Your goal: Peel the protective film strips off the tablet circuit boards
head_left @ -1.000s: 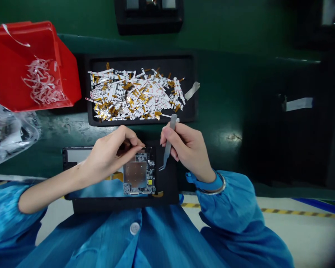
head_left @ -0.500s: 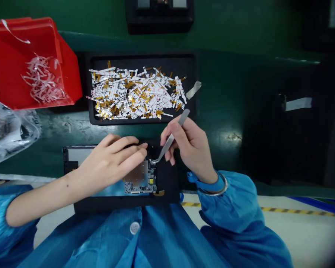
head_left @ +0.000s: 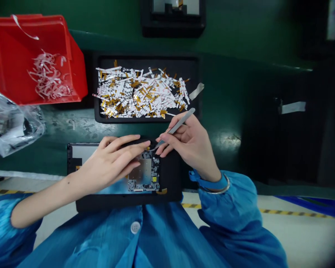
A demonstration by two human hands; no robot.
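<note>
The left hand (head_left: 108, 163) lies open, fingers extended over the circuit board (head_left: 143, 175); the right hand (head_left: 191, 145) pinches steel tweezers (head_left: 178, 127), tips at the board's upper edge.

The black tray (head_left: 146, 59) holds a heap of white flex strips (head_left: 139, 93) with dark dotted patches and amber tails. Left of the tray, a red plastic bin (head_left: 16, 56) holds curled white strips (head_left: 48, 76). Below the tray are silver tweezers (head_left: 181, 124) and a dark circuit board (head_left: 143, 175) with a silvery square shield (head_left: 136, 171) and a yellow label (head_left: 154, 179). The table (head_left: 231, 78) around the tray is dark green. Further below, a bright blue smock (head_left: 100, 238) has a white button (head_left: 135, 227), and the pale floor carries a yellow-and-black striped line (head_left: 293, 213).
</note>
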